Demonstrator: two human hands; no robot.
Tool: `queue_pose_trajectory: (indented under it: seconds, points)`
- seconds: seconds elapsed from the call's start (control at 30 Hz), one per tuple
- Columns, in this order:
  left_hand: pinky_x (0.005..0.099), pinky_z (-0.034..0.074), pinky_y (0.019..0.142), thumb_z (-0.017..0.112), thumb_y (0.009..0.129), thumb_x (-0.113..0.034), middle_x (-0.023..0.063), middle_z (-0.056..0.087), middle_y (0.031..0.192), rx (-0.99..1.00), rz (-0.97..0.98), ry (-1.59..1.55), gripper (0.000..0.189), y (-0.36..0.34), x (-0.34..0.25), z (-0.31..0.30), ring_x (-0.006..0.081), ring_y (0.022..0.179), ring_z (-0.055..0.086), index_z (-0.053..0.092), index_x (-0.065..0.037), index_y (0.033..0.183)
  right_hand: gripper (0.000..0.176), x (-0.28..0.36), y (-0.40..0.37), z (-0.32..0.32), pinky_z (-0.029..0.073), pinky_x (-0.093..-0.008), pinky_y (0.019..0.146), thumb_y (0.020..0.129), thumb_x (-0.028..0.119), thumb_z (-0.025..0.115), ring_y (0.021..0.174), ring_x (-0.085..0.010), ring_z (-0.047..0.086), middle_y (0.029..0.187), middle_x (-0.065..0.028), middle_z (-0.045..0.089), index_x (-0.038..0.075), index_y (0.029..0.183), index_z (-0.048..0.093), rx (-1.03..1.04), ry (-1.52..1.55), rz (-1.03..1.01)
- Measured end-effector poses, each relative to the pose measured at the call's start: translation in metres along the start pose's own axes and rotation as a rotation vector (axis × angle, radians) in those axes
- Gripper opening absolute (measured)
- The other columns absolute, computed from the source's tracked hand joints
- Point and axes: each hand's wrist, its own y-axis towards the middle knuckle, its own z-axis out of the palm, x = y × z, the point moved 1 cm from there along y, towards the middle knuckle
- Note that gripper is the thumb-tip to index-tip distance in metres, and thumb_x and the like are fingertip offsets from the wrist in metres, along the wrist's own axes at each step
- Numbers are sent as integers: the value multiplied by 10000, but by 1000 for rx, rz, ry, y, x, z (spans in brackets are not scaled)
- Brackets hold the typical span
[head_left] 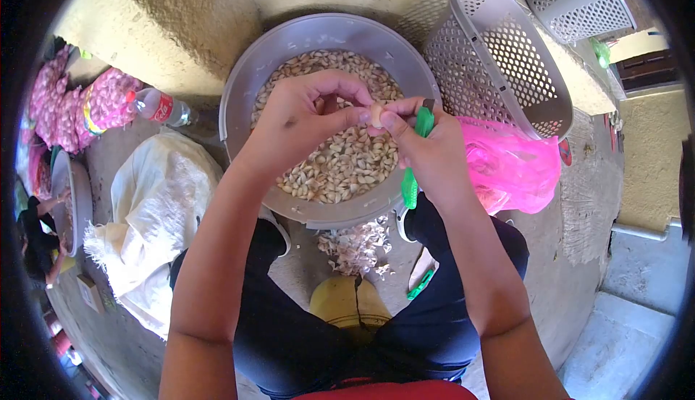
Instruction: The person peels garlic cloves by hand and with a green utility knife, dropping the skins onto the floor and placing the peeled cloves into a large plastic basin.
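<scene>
A pale garlic clove is pinched between the fingertips of both hands, above the basin. My left hand is closed on it with thumb and index finger. My right hand touches the clove with its thumb and fingertips, and it also grips a small knife with a green handle. A short dark part of the knife sticks up past the fingers. Below the hands, a large grey basin holds many garlic cloves, which appear to sit in water.
Garlic peels lie on the floor between my feet, near another green-handled tool. At right are a perforated grey basket and a pink plastic bag. A white sack, a bottle and pink net bags occupy the left. A person sits far left.
</scene>
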Motion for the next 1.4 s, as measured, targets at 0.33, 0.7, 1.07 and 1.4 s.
queue_pose_trajectory:
  seconds: [0.33,0.7,1.07,1.4]
  points:
    - [174,311,558,637,746,-83,-55,467,713,73,129,174,95,0,0,-3,22,639,395,547,-56,758,141,-3,-4,0,394,-196,525,799,127,594,610,-68,530,749,-57,618,6,865,568,0,-60,-45]
    - [162,332,564,632,763,-76,-50,494,770,-3,-52,32,117,0,-1,2,14,657,412,550,-61,846,145,-5,0,-3,434,-255,696,780,126,605,746,-114,564,796,-65,622,12,870,597,-69,-89,-107]
    - [190,385,579,637,725,-5,26,591,807,-28,203,150,166,0,-4,0,65,671,497,627,-22,889,157,-3,1,-3,394,-197,515,795,144,600,562,-53,499,734,-33,627,24,896,594,-30,15,18]
    - [203,412,554,630,708,22,34,586,766,-59,308,370,91,-2,-9,-5,79,633,517,609,-17,786,190,0,2,-4,324,-171,419,798,179,605,485,-19,431,732,-22,631,25,908,590,45,4,32]
